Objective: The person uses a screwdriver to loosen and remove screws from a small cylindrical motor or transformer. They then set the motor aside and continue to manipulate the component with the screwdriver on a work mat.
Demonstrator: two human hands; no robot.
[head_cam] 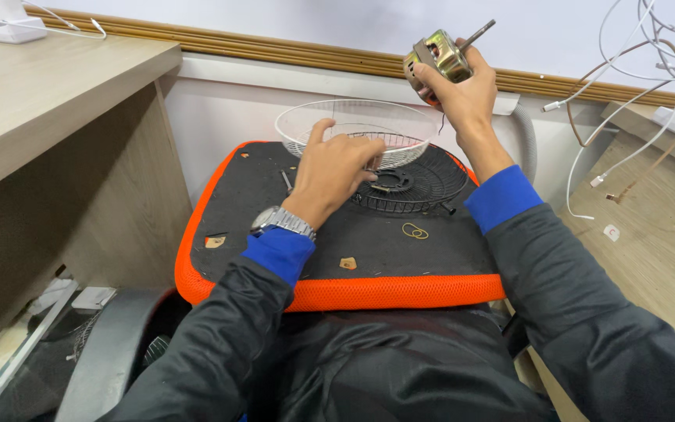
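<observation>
Holding a small brass-coloured motor point(441, 56) up near the wall, the right hand point(462, 94) is wrapped tightly around it. Left hand point(336, 168), fingers curled, rests on the white wire guard point(353, 125) above the black fan grille point(419, 181) on the orange-edged cushion point(337, 293); grasp unclear.
</observation>
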